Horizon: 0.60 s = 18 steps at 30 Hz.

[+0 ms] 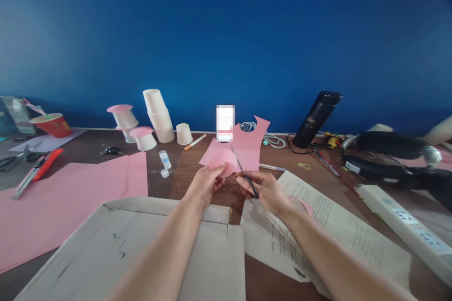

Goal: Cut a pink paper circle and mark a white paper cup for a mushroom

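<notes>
My left hand pinches a pink paper circle by its lower edge, thumb on top. Black-handled scissors are in my right hand, their blades pointing up and away along the circle's right edge. Whether the blades are biting into the paper is too small to tell. Behind the circle lies a larger pink sheet with rounded pieces cut out of it. Printed paper sheets lie beneath my right forearm, with a curved pink scrap on them.
At the left are large pink sheets, a box cutter and white cardboard. Paper cups, some topped with pink discs, stand by the wall. On the right are a black flask, headphones and a power strip.
</notes>
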Tool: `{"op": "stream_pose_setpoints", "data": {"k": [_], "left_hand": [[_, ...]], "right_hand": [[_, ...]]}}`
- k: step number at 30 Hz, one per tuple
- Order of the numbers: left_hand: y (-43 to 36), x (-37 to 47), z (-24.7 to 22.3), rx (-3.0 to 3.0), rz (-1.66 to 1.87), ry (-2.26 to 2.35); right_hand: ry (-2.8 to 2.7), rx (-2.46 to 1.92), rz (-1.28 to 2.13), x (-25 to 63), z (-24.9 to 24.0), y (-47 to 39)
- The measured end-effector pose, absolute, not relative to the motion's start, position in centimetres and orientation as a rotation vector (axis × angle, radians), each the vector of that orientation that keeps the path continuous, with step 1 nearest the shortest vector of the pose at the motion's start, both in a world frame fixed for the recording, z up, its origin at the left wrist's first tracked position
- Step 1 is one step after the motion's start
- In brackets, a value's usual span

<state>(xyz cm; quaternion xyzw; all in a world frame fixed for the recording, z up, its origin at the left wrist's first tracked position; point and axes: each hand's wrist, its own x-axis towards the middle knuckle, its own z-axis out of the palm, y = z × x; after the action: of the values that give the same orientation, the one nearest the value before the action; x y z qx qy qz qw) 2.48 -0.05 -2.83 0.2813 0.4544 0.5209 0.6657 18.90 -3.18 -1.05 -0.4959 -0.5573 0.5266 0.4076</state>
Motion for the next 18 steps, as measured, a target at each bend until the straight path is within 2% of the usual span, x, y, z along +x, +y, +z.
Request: {"op": "stream_pose_setpoints", "data": {"k": [18], "left_hand": [[-0.1,2.59,-2.49,0.614,1.171,1.033]], "right_hand": [[-1.441,-1.269,1.271,18.82,-1.62,-3.02]]}}
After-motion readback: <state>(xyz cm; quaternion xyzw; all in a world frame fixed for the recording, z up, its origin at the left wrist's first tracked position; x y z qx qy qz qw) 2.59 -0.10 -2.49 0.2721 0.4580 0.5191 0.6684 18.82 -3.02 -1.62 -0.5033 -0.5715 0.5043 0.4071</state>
